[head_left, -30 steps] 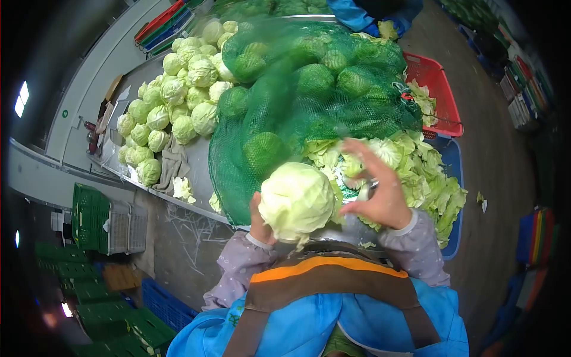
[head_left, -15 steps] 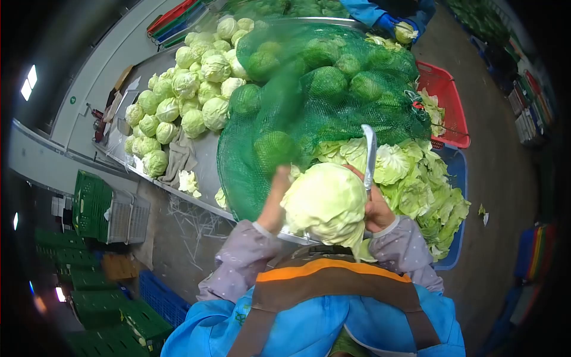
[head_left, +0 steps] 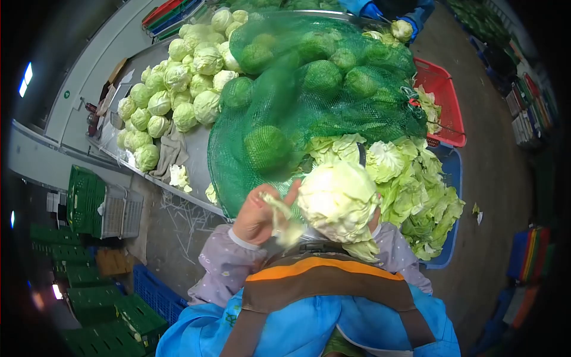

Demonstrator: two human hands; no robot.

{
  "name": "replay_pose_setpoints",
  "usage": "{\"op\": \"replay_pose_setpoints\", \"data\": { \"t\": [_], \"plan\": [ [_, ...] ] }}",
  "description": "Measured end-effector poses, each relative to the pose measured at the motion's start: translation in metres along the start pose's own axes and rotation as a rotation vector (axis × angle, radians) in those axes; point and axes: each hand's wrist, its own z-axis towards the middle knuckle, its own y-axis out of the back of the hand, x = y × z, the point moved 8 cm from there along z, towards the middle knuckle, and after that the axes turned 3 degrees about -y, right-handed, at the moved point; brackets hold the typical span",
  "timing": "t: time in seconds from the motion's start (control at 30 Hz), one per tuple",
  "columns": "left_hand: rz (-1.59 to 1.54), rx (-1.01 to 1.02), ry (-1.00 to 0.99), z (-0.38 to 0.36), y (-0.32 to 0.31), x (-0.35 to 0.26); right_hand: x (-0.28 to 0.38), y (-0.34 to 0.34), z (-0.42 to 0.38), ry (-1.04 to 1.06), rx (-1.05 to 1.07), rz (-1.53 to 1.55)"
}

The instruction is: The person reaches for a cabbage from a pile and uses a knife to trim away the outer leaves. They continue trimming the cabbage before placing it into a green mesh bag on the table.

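A pale green cabbage (head_left: 338, 201) is held in front of my chest. My right hand (head_left: 375, 219) supports it from the right side and is mostly hidden behind it. Just above the cabbage, part of a knife blade (head_left: 361, 154) shows. My left hand (head_left: 259, 215) is left of the cabbage, its fingers closed around a torn, blurred piece of leaf (head_left: 282, 221). Beyond both hands lies a green mesh sack (head_left: 267, 146) with cabbages inside. Loose trimmed leaves (head_left: 416, 199) are heaped to the right of the cabbage.
Many bare cabbages (head_left: 178, 77) are piled on the metal table (head_left: 199, 156) at the left, near a grey cloth (head_left: 171, 153). A red crate (head_left: 449, 107) and a blue crate (head_left: 455, 178) stand at the right. A co-worker's gloved hands (head_left: 373, 12) are at the top.
My left hand has moved away from the cabbage to the left, with a piece of leaf now in it. The cabbage has shifted slightly right, and the knife blade is now mostly hidden.
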Motion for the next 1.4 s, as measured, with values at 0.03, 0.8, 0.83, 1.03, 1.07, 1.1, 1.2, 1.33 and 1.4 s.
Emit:
{"op": "replay_pose_setpoints", "data": {
  "t": [0.03, 0.8, 0.83, 1.03, 1.07, 1.1, 1.2, 1.33, 1.4],
  "plan": [
    [0.29, -0.042, 0.186, -0.009, 0.013, -0.004, 0.009, 0.0, -0.003, 0.064, -0.033, -0.056],
    [-0.603, 0.05, 0.492, 0.021, 0.041, 0.091, 0.091, -0.153, -0.036, 0.59, -0.113, -1.377],
    [-0.461, 0.042, 0.421, 0.025, 0.044, 0.089, 0.085, -0.165, -0.032, 0.489, -0.07, -1.259],
    [0.32, -0.043, -0.014, 0.035, 0.045, 0.07, 0.04, -0.175, -0.018, 0.309, 0.176, -1.376],
    [0.37, -0.063, -0.028, 0.03, 0.043, 0.066, 0.036, -0.186, -0.019, 0.39, 0.227, -1.449],
    [0.397, -0.094, -0.031, 0.026, 0.045, 0.064, 0.032, -0.195, -0.021, 0.471, 0.29, -1.519],
    [0.294, -0.219, -0.025, 0.011, 0.055, 0.051, 0.033, -0.17, -0.01, 0.274, 0.116, -1.216],
    [-0.015, -0.377, -0.117, -0.003, 0.079, 0.031, 0.065, -0.127, 0.024, 0.274, -0.412, -1.186],
    [-0.013, -0.4, -0.229, -0.002, 0.1, -0.004, 0.058, -0.103, 0.03, 0.22, -0.394, -1.221]
  ]
}}
